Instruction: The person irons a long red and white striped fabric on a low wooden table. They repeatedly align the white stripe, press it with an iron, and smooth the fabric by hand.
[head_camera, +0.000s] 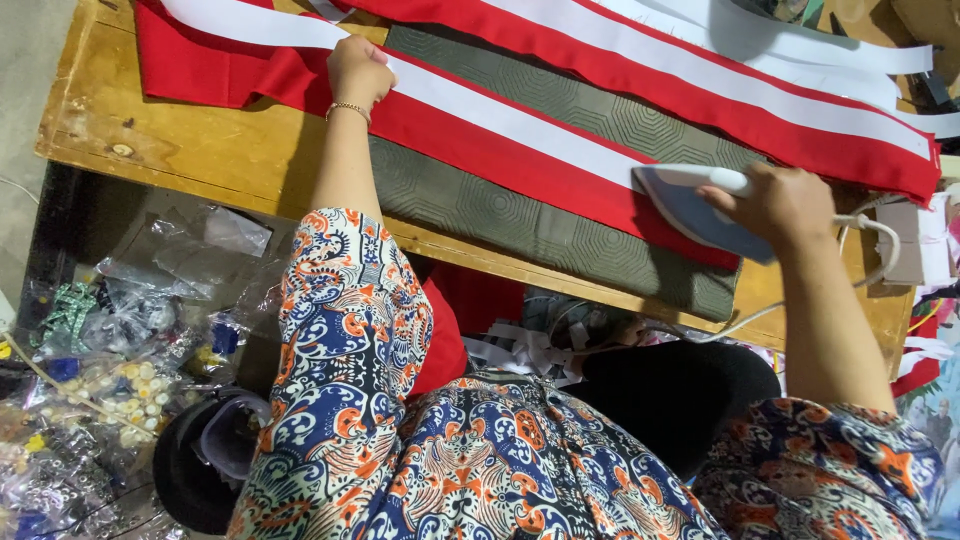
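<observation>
Pressing looks partway done: right hand (790, 205) grips the white-and-blue iron (695, 205) at centre-right on the long red-and-white fabric strip (500, 130), while left hand (357, 72), fingers curled, pins the unironed upper-left stretch.

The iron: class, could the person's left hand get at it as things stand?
Probably yes. The left hand presses the white strip; only flat red cloth separates it from the iron, already held by the right hand.

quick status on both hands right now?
Left hand: closed, pressing the white strip onto the red cloth.
Right hand: closed around the iron handle.
</observation>
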